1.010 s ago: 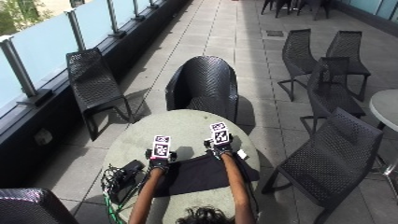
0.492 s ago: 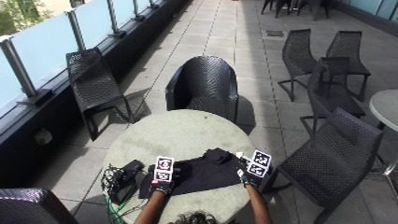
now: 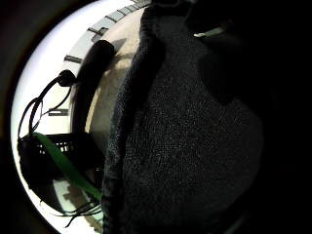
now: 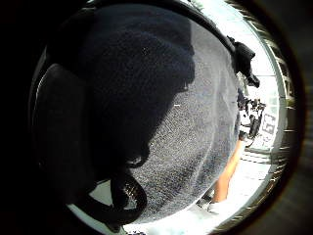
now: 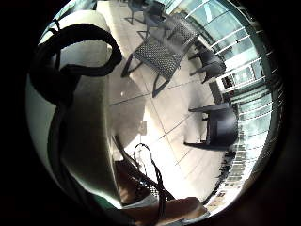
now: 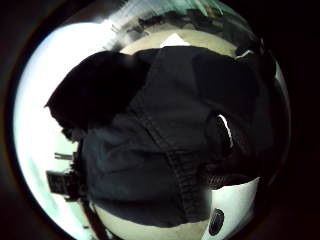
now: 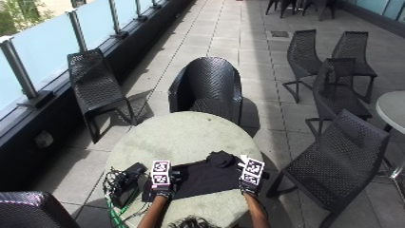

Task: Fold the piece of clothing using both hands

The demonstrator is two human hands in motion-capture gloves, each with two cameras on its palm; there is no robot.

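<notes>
A round, pale stone-look bench (image 7: pixel 183 137) stood on a tiled terrace with a glass railing (image 7: pixel 44 42) at the left and black woven chairs (image 7: pixel 208 88) around it. A black device with cables (image 7: pixel 123 180) sat at the bench's left edge. The left hand (image 7: pixel 166 179) gripped the left edge of the dark garment (image 7: pixel 206 175), which lay spread on the bench's near side between both hands. The right hand (image 7: pixel 250 178) was at its right edge; whether its fingers held the cloth could not be told. No writing was legible.
</notes>
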